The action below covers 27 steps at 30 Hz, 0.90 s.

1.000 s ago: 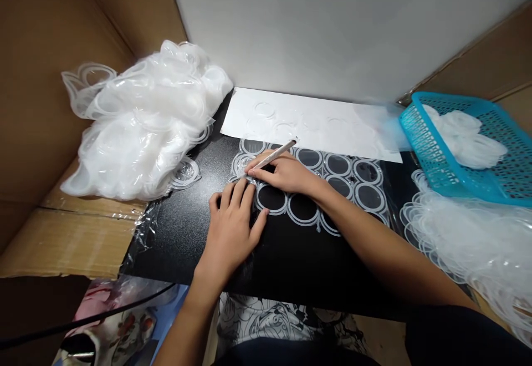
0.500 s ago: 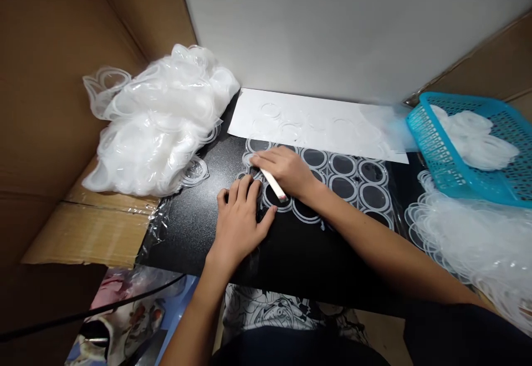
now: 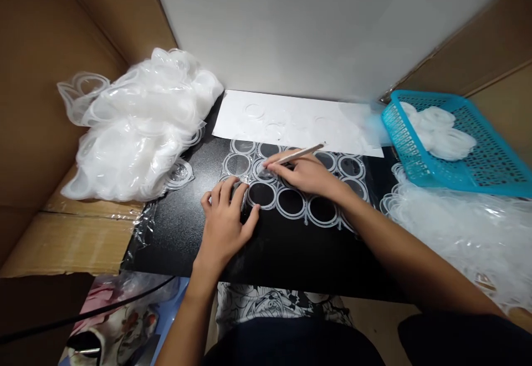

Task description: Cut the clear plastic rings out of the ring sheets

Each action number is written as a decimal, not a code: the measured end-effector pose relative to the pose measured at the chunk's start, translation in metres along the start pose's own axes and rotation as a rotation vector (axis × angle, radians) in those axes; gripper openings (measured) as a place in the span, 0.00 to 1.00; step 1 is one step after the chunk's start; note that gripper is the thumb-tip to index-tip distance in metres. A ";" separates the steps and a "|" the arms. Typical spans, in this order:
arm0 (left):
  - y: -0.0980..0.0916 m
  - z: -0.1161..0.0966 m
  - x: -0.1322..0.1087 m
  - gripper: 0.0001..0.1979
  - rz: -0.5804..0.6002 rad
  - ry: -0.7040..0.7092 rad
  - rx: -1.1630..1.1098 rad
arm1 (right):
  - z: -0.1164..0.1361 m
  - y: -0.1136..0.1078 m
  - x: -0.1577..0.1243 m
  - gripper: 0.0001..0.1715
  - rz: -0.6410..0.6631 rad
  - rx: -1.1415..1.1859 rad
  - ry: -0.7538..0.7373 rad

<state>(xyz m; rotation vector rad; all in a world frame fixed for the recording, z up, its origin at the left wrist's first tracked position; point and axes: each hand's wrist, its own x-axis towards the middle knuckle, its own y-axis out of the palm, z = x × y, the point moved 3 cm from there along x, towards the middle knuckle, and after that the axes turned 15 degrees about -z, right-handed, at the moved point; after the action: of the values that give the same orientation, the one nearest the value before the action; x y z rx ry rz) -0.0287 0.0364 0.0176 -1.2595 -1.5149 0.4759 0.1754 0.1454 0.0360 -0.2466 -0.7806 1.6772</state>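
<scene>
Plastic rings (image 3: 305,204), joined in a flat sheet, lie across a black table (image 3: 178,238). The right hand (image 3: 310,174) pinches its fingers around a slim white stick (image 3: 301,153), slanting it above a ring near the sheet's left end. The left hand (image 3: 222,222), palm down with fingers loosely spread and gripping nothing, rests its fingertips at the sheet's near left corner. White paper (image 3: 295,119) lies just beyond; a blue basket (image 3: 474,186) stands at right, a heap of clear plastic (image 3: 133,138) at left.
</scene>
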 end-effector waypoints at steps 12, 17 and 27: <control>0.018 -0.034 0.000 0.19 0.147 0.056 -0.056 | -0.012 0.011 -0.019 0.10 0.008 0.159 0.095; 0.018 -0.033 0.004 0.17 0.177 0.059 -0.047 | -0.014 0.008 -0.018 0.12 -0.321 0.216 0.112; 0.023 -0.033 0.006 0.23 0.223 0.032 -0.017 | -0.010 0.011 -0.027 0.10 -0.033 0.123 0.017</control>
<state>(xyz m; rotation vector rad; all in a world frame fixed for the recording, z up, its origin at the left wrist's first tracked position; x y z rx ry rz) 0.0112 0.0399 0.0135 -1.4508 -1.3609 0.5856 0.1797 0.1231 0.0149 -0.1607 -0.6630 1.6829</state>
